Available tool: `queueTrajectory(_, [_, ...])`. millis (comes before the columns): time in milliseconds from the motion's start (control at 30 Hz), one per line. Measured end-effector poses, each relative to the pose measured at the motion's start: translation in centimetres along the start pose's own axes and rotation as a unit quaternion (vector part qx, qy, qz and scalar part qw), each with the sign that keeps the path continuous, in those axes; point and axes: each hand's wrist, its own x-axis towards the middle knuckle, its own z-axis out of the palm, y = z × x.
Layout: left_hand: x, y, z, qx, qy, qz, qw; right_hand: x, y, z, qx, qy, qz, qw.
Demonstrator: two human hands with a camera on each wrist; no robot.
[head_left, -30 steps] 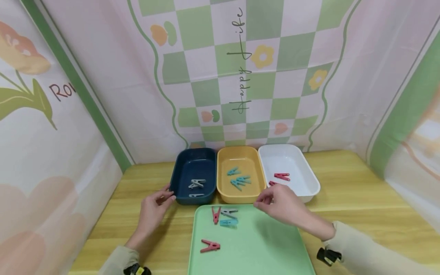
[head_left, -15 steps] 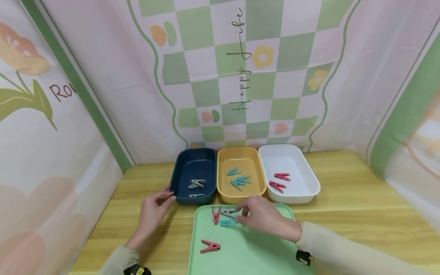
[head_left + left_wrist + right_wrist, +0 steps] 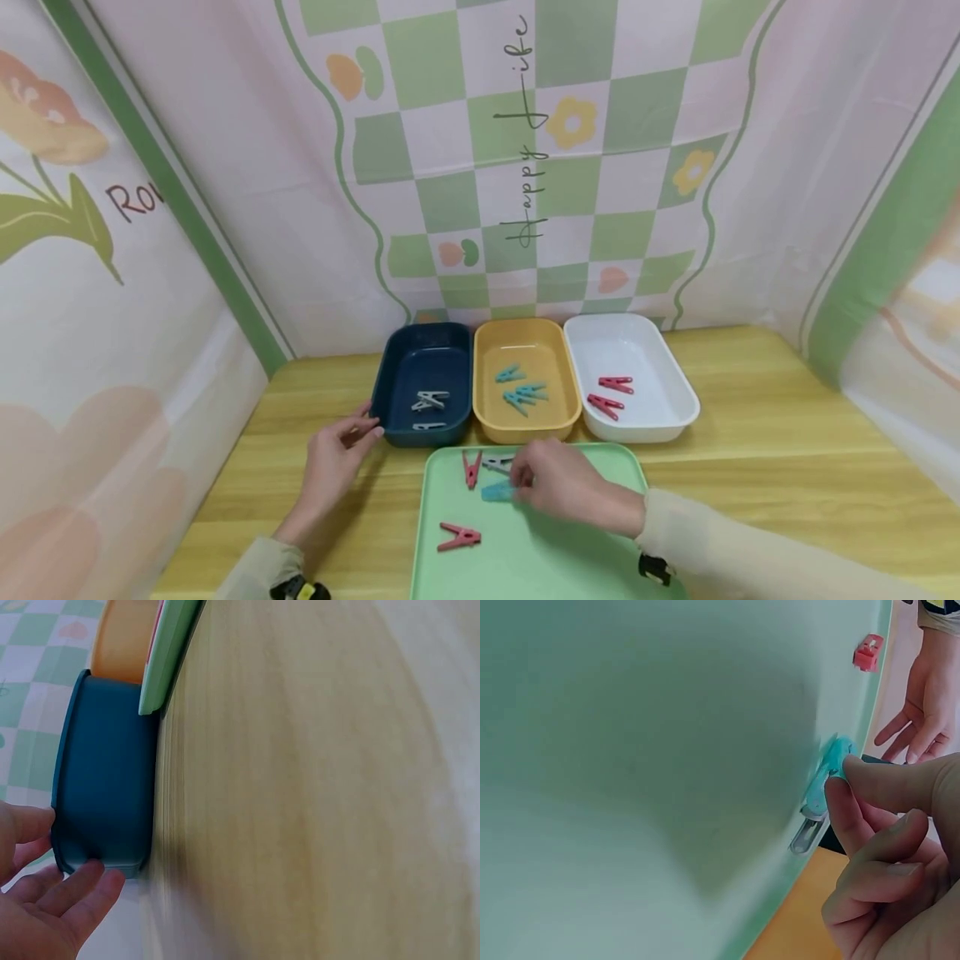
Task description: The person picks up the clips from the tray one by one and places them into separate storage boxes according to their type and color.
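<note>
You're somewhere screened off: patterned cloth (image 3: 573, 179) hangs ahead and to both sides of your wood table (image 3: 750, 408); home or studio, you cannot tell.

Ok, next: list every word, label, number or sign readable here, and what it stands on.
"Happy Life": checkered hanging cloth at the back, running sideways.
"Ro" plus a partly cut-off stroke: left-hand cloth.
Black device at the left cuff: any marking too small to read.
Dark blue bin, yellow bin, white bin, clothespins: no readable lettering.

1 turquoise clothespin (image 3: 497, 492) is pinched over the green tray (image 3: 555, 567).
</note>
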Motion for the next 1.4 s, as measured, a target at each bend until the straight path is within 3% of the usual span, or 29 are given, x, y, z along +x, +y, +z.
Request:
queueTrajectory(167, [0.1, 0.0, 0.0, 0.0, -0.002, 0.008, 1.0, -1.2, 0.1, 0.0, -0.009, -0.012, 0.024, 0.9996])
queueTrajectory(333, [0.1, -0.1, 0.1, 0.001, -0.003, 0.011, 0.9999, -2.1, 0.3, 0.0, -0.026, 0.005, 0.029, 0.9992])
queueTrajectory(467, [0.0, -0.2, 0.0, -0.002, -0.004, 0.0, 1.0, -1.9, 0.1, 0.1, -0.037, 0.012, 0.041, 0.9984])
queueTrajectory(733, [-0.1, -0.2, -0.1, 0.001, -0.005, -0.008, 1.0, -1.6, -0.1, 0.4, -0.048, -0.022, 0.055, 0.9971])
queueTrajectory(1400, [0.0, 0.3, -0.2, -0.002, -0.01, -0.006, 0.9999, -3.4, 0.8, -0.6, -0.076, -0.008, 0.085, 0.9934])
